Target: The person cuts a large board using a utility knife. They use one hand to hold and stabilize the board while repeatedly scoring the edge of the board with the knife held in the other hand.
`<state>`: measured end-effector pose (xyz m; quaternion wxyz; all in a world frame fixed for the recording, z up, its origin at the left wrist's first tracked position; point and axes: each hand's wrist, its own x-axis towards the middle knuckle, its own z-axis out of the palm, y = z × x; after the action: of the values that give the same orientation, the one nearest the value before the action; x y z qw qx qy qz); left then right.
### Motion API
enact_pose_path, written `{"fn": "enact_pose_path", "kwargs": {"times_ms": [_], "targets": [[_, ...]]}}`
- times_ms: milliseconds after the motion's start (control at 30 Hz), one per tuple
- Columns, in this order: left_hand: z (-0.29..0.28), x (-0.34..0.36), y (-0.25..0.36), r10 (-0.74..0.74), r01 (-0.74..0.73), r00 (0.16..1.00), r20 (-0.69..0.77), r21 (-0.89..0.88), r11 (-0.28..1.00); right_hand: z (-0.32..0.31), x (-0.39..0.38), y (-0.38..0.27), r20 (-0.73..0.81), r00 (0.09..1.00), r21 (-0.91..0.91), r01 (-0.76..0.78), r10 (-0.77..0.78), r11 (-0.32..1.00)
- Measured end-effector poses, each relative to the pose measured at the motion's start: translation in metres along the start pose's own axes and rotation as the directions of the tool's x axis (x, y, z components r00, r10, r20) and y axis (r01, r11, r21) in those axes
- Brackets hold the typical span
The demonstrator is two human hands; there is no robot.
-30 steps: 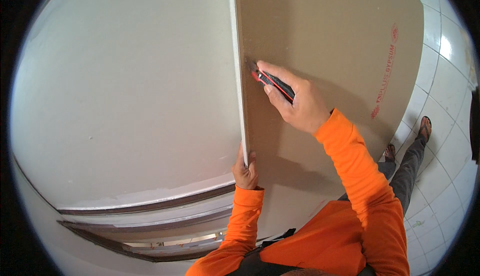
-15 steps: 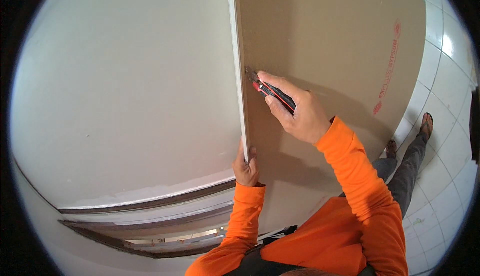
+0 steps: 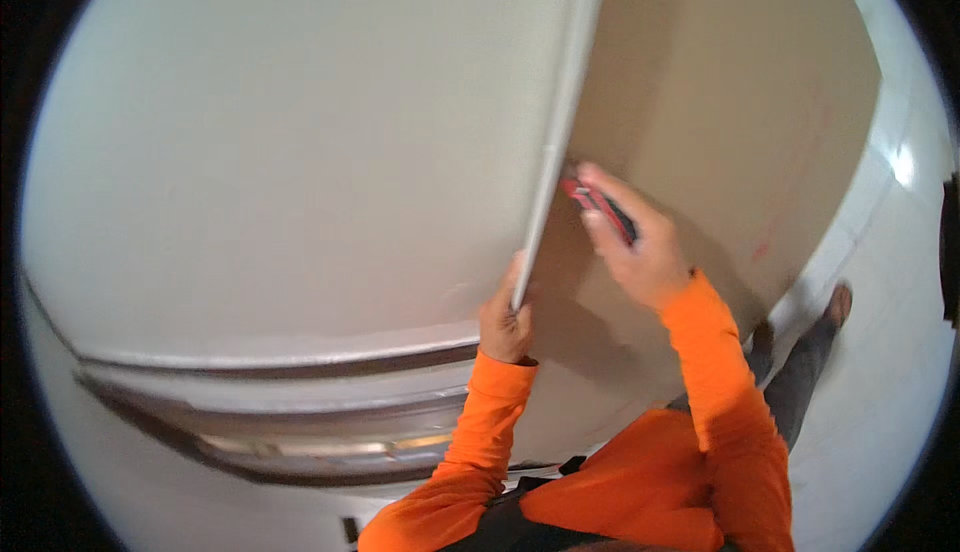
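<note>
Flat brown board (image 3: 740,82) now slants rightward in view; left hand (image 3: 506,324) clamps its white edge (image 3: 562,112) low down; right hand (image 3: 642,254) clamps slim black-and-red cutter (image 3: 612,214), tip blurred.

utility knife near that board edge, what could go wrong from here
The utility knife in the right hand might slip along the pale edge toward the left hand, which grips that edge lower in the picture. The brown board could also shift or flex, since the left hand holds only the edge's near end, perhaps knocking the knife off line.
</note>
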<state>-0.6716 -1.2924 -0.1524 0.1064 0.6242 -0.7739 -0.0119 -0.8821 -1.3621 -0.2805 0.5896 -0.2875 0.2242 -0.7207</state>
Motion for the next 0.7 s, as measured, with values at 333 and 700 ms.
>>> {"fn": "enact_pose_path", "kwargs": {"times_ms": [333, 700], "targets": [[0.031, -0.024, -0.009, -0.037, 0.04, 0.988, 0.152, -0.018, 0.999, 0.008, -0.039, 0.014, 0.007, 0.997, -0.467, -0.07, 0.083, 0.882], [0.072, 0.034, -0.053, 0.042, -0.086, 0.939, -0.342, -0.113, 0.99, -0.064, 0.092, 0.1, 0.191, 0.982, -0.582, 0.109, 0.005, 0.806]]}}
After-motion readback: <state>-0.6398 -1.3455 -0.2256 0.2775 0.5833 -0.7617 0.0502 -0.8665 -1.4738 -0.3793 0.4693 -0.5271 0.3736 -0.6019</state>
